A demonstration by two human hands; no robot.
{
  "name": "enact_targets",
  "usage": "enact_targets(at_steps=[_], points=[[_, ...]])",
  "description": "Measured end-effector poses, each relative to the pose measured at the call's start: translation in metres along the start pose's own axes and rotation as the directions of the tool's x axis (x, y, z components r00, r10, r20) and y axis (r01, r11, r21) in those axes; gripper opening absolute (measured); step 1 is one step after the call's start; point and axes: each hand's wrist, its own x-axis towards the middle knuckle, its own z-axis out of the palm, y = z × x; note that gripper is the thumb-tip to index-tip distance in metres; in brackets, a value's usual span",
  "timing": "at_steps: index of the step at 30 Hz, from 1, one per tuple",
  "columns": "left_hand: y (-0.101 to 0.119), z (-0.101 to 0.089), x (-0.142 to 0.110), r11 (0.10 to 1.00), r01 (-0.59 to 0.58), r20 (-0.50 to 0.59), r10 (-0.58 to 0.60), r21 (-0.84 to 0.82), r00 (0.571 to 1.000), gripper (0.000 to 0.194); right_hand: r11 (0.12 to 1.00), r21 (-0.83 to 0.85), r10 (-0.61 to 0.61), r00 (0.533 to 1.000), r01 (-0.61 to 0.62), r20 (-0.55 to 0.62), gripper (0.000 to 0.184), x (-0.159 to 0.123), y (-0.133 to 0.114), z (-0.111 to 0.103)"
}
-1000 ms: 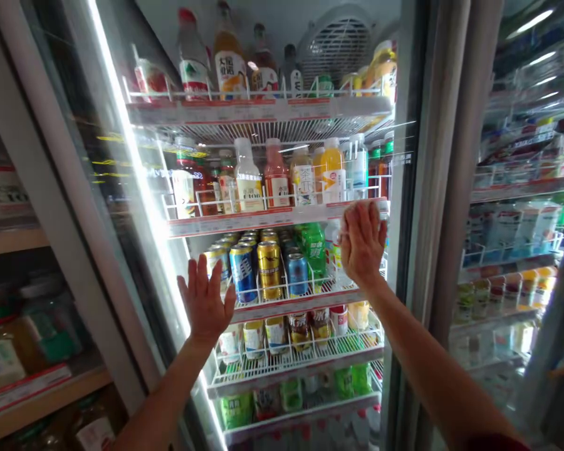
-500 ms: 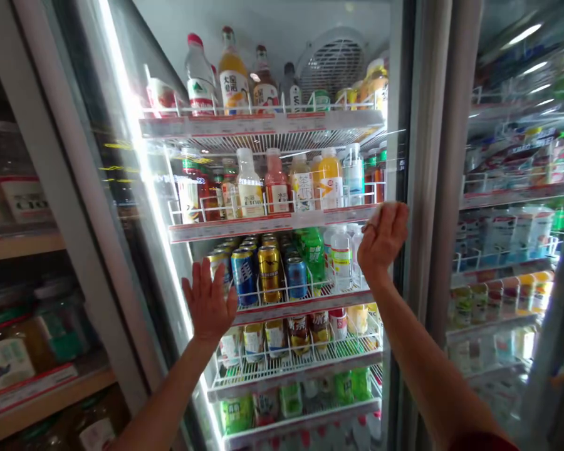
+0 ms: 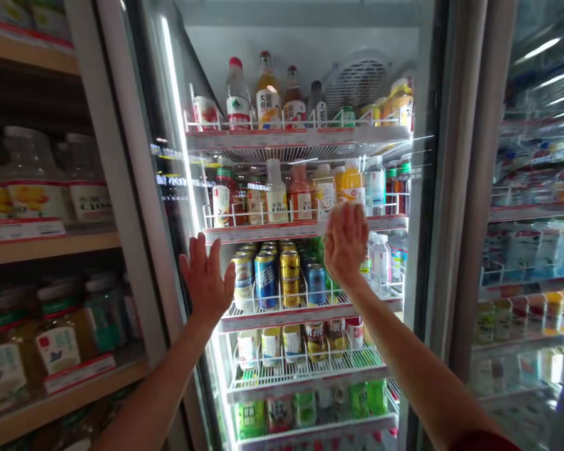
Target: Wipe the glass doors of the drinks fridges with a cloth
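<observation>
Both my hands are raised in front of a lit drinks fridge with a glass door [image 3: 169,207]. My left hand [image 3: 205,280] is open, fingers spread, flat at the door's left side beside the row of cans [image 3: 276,279]. Open and flat too, my right hand [image 3: 345,241] lies over the red-edged shelf rail [image 3: 263,232] and the green bottles behind it. Neither hand holds anything. Juice and tea bottles [image 3: 301,191] stand on the shelf above.
Wooden shelves [image 3: 47,247] at the left carry large bottles and jars. A second glass-door fridge [image 3: 531,250] with cartons and cups stands at the right, past a grey door frame [image 3: 455,207]. Lower wire shelves [image 3: 305,369] hold small cans and green bottles.
My right hand moved left from the fridge's right edge to the middle of the shelf. The view shifted left, showing more of the wooden shelves. My left hand stayed flat.
</observation>
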Motion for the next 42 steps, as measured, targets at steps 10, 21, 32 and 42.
enact_targets(at_steps=[10, 21, 32, 42], points=[[-0.020, 0.011, 0.009, 1.000, 0.007, 0.026, -0.007, -0.003, 1.000, 0.061, 0.967, -0.038, 0.245, 0.962, -0.251, -0.121, 0.056, 0.022, 0.018, 0.008], [-0.026, 0.003, 0.013, 1.000, 0.003, 0.035, -0.003, -0.011, 0.999, 0.059, 0.987, 0.004, 0.159, 0.986, -0.159, -0.055, 0.056, 0.038, -0.032, 0.013], [-0.052, -0.007, 0.054, 1.000, 0.005, 0.005, -0.005, 0.015, 1.000, 0.061, 0.996, 0.038, 0.084, 0.994, -0.081, -0.065, 0.053, 0.063, -0.028, 0.019], [-0.051, 0.004, 0.053, 1.000, -0.011, -0.040, 0.011, 0.006, 0.999, 0.059, 0.956, 0.033, -0.293, 0.948, 0.291, 0.127, 0.053, 0.067, -0.024, 0.011]])
